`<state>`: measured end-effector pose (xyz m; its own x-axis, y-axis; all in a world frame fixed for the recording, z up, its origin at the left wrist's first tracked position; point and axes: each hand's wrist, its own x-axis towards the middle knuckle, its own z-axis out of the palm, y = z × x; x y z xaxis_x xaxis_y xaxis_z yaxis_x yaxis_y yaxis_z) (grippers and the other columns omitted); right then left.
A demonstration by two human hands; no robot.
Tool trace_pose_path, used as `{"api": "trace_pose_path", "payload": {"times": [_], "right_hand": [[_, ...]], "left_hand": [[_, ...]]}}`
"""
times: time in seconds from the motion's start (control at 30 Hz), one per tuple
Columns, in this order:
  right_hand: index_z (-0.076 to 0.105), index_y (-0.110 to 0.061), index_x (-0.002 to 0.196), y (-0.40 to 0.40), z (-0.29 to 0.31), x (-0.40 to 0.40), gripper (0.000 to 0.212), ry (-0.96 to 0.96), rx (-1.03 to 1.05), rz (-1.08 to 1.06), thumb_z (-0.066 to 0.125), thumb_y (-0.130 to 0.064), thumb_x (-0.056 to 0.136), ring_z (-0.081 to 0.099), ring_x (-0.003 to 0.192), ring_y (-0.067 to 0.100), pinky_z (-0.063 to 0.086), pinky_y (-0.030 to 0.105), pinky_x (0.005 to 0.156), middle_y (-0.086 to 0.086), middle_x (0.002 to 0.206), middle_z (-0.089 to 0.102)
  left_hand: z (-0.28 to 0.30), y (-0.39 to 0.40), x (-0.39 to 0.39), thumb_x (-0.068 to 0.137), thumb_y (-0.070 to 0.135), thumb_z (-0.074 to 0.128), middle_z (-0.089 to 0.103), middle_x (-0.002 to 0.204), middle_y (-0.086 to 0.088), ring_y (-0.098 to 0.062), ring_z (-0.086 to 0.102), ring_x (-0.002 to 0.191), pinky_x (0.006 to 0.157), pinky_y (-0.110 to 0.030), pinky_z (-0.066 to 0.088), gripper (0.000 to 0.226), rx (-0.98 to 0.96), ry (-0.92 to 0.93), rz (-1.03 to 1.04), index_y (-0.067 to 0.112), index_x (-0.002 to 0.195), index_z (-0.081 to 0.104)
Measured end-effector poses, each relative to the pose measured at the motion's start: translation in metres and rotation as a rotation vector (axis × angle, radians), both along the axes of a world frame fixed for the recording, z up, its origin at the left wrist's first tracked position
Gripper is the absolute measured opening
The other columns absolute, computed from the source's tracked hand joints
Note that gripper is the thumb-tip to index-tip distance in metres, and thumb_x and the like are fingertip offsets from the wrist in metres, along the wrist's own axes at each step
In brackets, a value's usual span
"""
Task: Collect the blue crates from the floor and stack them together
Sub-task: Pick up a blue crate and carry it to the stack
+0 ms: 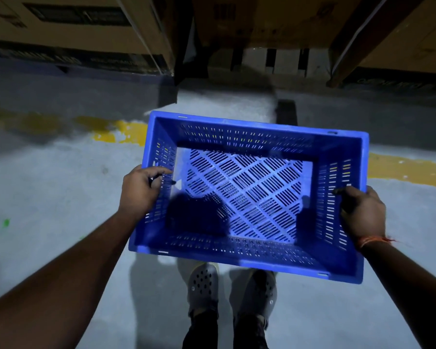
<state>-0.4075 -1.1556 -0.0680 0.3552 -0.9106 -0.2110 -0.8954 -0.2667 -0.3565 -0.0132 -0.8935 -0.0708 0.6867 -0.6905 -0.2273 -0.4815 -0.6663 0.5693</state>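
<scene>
One blue crate (247,192) with slotted walls and a lattice bottom hangs in front of me above the grey floor, empty and tilted a little clockwise. My left hand (140,190) grips its left short wall, fingers hooked over the rim. My right hand (361,212) grips the right short wall the same way; a red-orange thread is tied round that wrist. No other blue crate is in view.
Large cardboard boxes (68,28) stand along the far side, with a dark gap and a pallet (269,61) between them. A worn yellow line (118,132) crosses the concrete floor. My feet in grey clogs (204,285) are below the crate.
</scene>
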Motion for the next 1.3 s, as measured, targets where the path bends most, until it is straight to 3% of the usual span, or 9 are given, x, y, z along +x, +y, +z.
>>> {"api": "trace_pose_path", "payload": {"times": [0.1,0.3,0.57,0.77,0.93,1.17,1.3], "right_hand": [[0.073,-0.015,0.103,-0.001,-0.001,0.002,0.035,0.035,0.016,-0.010,0.066,0.005,0.074,0.063,0.087,0.045,0.053,0.044,0.084,0.023,0.103,0.057],[0.072,-0.013,0.103,0.003,0.003,0.001,0.035,0.050,0.051,-0.020,0.066,0.006,0.074,0.062,0.091,0.046,0.052,0.044,0.087,0.024,0.107,0.057],[0.073,-0.013,0.102,0.016,0.002,-0.008,0.035,0.040,0.038,-0.041,0.066,0.006,0.073,0.063,0.087,0.045,0.052,0.041,0.086,0.023,0.104,0.058],[0.073,-0.015,0.100,0.017,0.000,-0.011,0.038,0.041,0.029,-0.036,0.066,0.005,0.070,0.063,0.086,0.045,0.053,0.043,0.083,0.022,0.104,0.058],[0.073,-0.016,0.099,0.017,0.001,-0.008,0.039,0.058,0.043,-0.044,0.065,0.006,0.068,0.061,0.090,0.045,0.053,0.043,0.083,0.022,0.108,0.057],[0.071,-0.017,0.096,0.023,-0.001,-0.007,0.032,0.067,0.024,-0.086,0.063,0.003,0.072,0.062,0.085,0.045,0.054,0.043,0.079,0.021,0.106,0.056],[0.072,-0.017,0.093,0.022,-0.001,-0.007,0.032,0.055,0.008,-0.075,0.063,0.004,0.071,0.063,0.084,0.045,0.054,0.042,0.079,0.021,0.104,0.057]], "left_hand": [[0.000,-0.002,-0.001,0.086,0.006,0.063,0.066,0.096,-0.004,-0.008,0.054,0.066,0.074,-0.025,0.045,0.048,0.020,-0.013,0.010,0.053,0.092,0.062],[0.004,-0.001,0.000,0.086,0.006,0.063,0.066,0.094,-0.006,-0.015,0.054,0.064,0.073,-0.029,0.047,0.050,0.051,-0.022,0.002,0.056,0.084,0.058],[0.002,-0.003,-0.001,0.087,0.007,0.063,0.064,0.093,-0.006,-0.010,0.052,0.061,0.076,-0.031,0.050,0.037,0.065,-0.027,-0.018,0.043,0.095,0.069],[-0.004,0.004,-0.004,0.086,0.008,0.062,0.065,0.094,-0.005,-0.015,0.057,0.070,0.075,-0.028,0.046,0.039,0.084,-0.016,-0.013,0.045,0.094,0.069],[-0.006,0.007,-0.004,0.085,0.008,0.062,0.066,0.098,-0.005,-0.021,0.065,0.083,0.083,-0.034,0.053,0.042,0.059,-0.014,0.006,0.050,0.089,0.066],[-0.001,0.002,-0.003,0.084,0.009,0.062,0.064,0.097,-0.005,-0.021,0.063,0.070,0.077,-0.033,0.054,0.048,0.076,-0.032,0.012,0.057,0.079,0.059],[0.000,-0.001,-0.006,0.086,0.011,0.063,0.064,0.092,-0.006,-0.021,0.058,0.067,0.076,-0.032,0.051,0.038,0.084,-0.066,-0.001,0.049,0.089,0.067]]}}
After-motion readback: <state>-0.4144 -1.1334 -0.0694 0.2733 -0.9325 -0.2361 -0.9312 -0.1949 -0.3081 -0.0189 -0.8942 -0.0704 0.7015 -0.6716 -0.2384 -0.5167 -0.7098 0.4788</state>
